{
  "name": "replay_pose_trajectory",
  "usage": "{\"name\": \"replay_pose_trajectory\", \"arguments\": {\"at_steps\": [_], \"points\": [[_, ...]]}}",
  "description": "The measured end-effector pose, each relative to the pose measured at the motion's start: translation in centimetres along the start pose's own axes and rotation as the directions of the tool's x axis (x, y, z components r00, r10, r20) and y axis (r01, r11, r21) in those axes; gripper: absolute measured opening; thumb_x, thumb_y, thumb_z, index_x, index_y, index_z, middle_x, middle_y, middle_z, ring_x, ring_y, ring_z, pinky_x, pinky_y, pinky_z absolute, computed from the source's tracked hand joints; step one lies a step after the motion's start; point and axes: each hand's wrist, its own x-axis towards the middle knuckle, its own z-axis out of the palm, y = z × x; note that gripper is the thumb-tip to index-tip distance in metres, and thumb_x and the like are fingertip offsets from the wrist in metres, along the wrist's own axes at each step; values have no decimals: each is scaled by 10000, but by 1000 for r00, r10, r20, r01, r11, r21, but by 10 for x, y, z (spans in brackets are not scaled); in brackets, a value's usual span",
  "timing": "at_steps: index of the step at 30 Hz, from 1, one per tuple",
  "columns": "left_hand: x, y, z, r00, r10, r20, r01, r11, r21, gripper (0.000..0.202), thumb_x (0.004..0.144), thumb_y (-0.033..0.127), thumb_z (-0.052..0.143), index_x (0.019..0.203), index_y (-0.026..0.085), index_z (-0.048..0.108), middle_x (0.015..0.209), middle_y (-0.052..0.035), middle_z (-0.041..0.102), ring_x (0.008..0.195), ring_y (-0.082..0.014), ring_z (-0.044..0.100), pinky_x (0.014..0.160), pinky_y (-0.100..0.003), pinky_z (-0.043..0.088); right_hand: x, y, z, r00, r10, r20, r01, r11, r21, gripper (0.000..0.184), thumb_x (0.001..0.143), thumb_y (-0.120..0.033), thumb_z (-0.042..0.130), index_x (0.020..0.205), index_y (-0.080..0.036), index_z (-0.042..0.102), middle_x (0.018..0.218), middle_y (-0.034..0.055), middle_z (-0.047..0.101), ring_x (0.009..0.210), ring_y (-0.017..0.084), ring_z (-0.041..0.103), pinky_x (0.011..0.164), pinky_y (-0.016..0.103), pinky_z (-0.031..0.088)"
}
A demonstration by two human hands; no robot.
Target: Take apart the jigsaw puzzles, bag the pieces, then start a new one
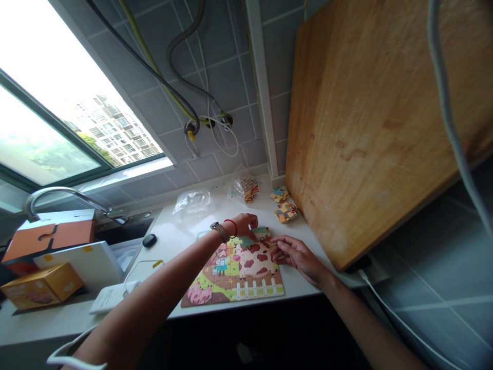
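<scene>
A jigsaw puzzle (246, 272) lies on the counter near its front edge, mostly assembled. Its picture shows a brown-spotted cow, a pink pig, a small figure and a white fence. My left hand (245, 226), with a watch and a red bracelet at the wrist, reaches over the puzzle's top edge. Its thumb points down at the upper pieces, apart from the curled fingers. At the puzzle's right edge is my right hand (295, 257), its fingers bent and drawn together beside the cow. Whatever might be between those fingertips is too small to make out.
Loose puzzle pieces (285, 211) lie by a large wooden board (370, 133) leaning at the right. Behind are a plastic bag with pieces (246, 189) and a clear plastic wrapper (192, 201). Boxes (46, 285), a white device (111, 298) and a faucet (69, 190) stand left.
</scene>
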Motion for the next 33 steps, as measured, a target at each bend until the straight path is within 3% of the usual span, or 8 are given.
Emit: {"name": "replay_pose_trajectory", "arguments": {"at_steps": [5,15,18,21,23,25,28,33], "points": [[-3,-5,-4,999,13,48,-8,994,-105,380,604,223,924,900,181,689,838,28,709,752,-151,666,645,-219,468,0,1,0,1000,-1,-7,1,1000,-4,496,753,-584,853,1051,-202,750,903,47,761,803,173,704,789,336,556],[-10,-7,-12,999,46,-21,-50,932,-360,367,582,221,916,817,163,640,731,40,655,686,-134,601,619,-229,455,2,3,-1,1000,-28,-6,28,1000,-9,482,764,-582,843,1043,-202,739,899,46,739,799,173,697,785,342,567],[-14,-4,-15,998,54,-20,-57,894,-444,361,600,198,900,829,159,624,739,35,661,687,-129,610,618,-224,471,4,5,1,989,-92,-115,92,996,-8,469,727,-559,877,1004,-221,707,947,26,696,805,171,682,745,332,579],[-18,1,-15,998,56,2,-47,862,-505,381,592,177,900,844,158,615,729,36,663,667,-126,615,602,-223,476,5,8,4,957,-168,-237,167,986,-25,523,689,-529,910,1067,-260,669,1117,29,664,850,177,683,713,322,586],[-21,6,-13,998,60,27,-36,843,-536,397,593,177,901,866,158,613,722,37,668,651,-127,618,592,-227,484,5,9,4,963,-171,-211,165,985,-45,545,695,-534,906,1106,-260,673,1150,43,672,855,181,685,711,321,585],[-23,12,-11,996,70,55,-27,828,-561,405,596,175,901,885,156,618,718,35,679,643,-131,627,591,-231,492,6,9,4,978,-154,-140,144,987,-75,503,727,-558,881,1059,-225,705,1023,46,708,817,177,677,704,311,575],[-26,23,-8,993,91,80,-33,840,-541,398,607,162,898,918,154,650,725,30,698,658,-135,646,604,-227,489,6,9,4,985,-148,-84,140,985,-100,460,775,-602,832,962,-192,740,825,29,706,764,169,660,701,300,565],[-33,44,-7,993,118,-11,-115,941,-318,317,644,119,876,916,165,721,772,25,722,704,-131,650,621,-209,458,5,7,5,982,-163,-99,151,982,-118,470,753,-628,843,907,-193,758,854,38,724,781,181,666,699,307,572]]}}
